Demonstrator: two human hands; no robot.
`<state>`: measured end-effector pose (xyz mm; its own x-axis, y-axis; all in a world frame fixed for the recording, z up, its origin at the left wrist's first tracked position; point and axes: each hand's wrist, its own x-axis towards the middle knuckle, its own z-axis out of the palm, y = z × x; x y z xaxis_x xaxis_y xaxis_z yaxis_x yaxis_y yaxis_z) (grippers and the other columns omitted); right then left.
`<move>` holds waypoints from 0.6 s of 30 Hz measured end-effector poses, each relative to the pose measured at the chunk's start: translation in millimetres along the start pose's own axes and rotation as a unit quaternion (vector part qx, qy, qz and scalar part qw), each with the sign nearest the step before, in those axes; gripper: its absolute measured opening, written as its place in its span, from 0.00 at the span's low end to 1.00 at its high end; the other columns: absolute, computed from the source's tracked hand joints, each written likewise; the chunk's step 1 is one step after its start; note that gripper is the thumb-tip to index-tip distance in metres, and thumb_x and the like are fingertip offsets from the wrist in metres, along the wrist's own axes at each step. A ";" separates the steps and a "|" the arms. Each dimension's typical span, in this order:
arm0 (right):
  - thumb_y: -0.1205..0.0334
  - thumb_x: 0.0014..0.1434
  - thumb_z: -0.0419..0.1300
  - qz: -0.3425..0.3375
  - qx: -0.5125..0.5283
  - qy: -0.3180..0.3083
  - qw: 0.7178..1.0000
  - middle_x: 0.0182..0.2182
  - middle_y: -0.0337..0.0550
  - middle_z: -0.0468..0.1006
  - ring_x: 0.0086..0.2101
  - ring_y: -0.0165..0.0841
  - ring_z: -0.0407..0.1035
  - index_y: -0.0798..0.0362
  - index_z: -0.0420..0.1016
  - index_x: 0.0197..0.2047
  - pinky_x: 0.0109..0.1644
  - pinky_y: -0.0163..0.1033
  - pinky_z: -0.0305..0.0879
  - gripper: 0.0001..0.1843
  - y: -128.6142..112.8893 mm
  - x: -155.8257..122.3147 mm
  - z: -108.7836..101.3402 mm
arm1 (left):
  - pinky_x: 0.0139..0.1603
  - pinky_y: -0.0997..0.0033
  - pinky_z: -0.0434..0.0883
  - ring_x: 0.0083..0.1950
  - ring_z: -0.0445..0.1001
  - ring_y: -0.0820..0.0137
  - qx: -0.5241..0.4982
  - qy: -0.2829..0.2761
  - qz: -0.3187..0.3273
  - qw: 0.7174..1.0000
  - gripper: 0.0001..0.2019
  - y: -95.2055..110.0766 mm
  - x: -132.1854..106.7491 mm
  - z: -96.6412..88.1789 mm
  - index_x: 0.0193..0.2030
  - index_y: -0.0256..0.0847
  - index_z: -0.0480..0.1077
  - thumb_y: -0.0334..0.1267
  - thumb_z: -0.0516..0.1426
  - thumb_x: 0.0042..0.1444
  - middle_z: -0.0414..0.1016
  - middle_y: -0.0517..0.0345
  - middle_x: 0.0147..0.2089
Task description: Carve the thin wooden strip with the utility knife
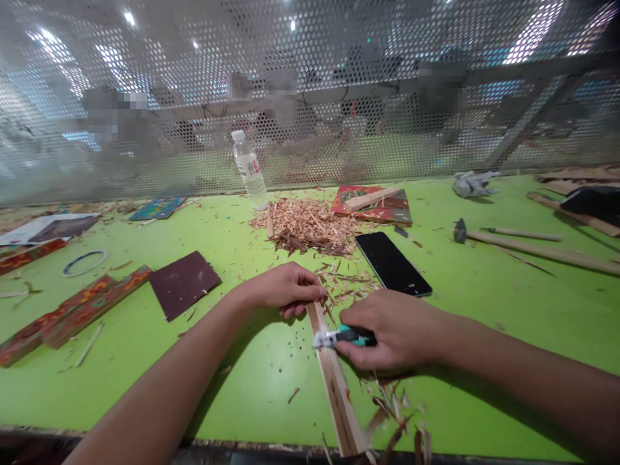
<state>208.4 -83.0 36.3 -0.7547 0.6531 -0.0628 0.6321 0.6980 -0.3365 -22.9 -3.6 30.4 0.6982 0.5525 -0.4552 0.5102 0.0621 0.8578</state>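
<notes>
Wood strip [336, 387] is prob. being shaved: far end's clamped in fingers of L hand [293, 290], teal-handled tool [343, 336] in those of R hand [390, 329]; steady hold's req'd for next stroke.

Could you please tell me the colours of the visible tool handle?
The tool handle is black and teal; head view.

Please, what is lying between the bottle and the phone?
A heap of wood shavings lies between the bottle and the phone; the head view shows it.
</notes>
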 end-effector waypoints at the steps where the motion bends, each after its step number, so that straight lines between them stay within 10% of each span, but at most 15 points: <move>1: 0.52 0.62 0.59 -0.011 0.005 -0.005 1.000 0.21 0.38 0.73 0.21 0.28 0.53 0.51 0.71 0.26 0.27 0.39 0.42 0.16 -1.5 -1.2 0.8 | 0.18 0.78 0.63 0.17 0.66 0.78 -0.001 0.002 -0.002 1.000 0.22 -0.1 0.1 0.0 0.38 0.38 0.76 0.59 0.63 0.62 0.70 0.67 0.18; 18: 0.50 0.68 0.54 0.008 0.006 0.043 0.999 0.22 0.41 0.73 0.23 0.31 0.53 0.51 0.71 0.29 0.30 0.42 0.40 0.19 4.1 -1.7 9.3 | 0.18 0.77 0.61 0.15 0.62 0.77 0.055 0.029 -0.004 0.998 0.20 2.0 1.4 1.6 0.35 0.40 0.75 0.57 0.63 0.61 0.66 0.68 0.17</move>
<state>210.7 -84.0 26.3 -0.7259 0.6876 0.0128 0.6415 0.6837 -0.3478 -20.1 -4.1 31.1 0.6654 0.6002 -0.4439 0.5698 -0.0242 0.8214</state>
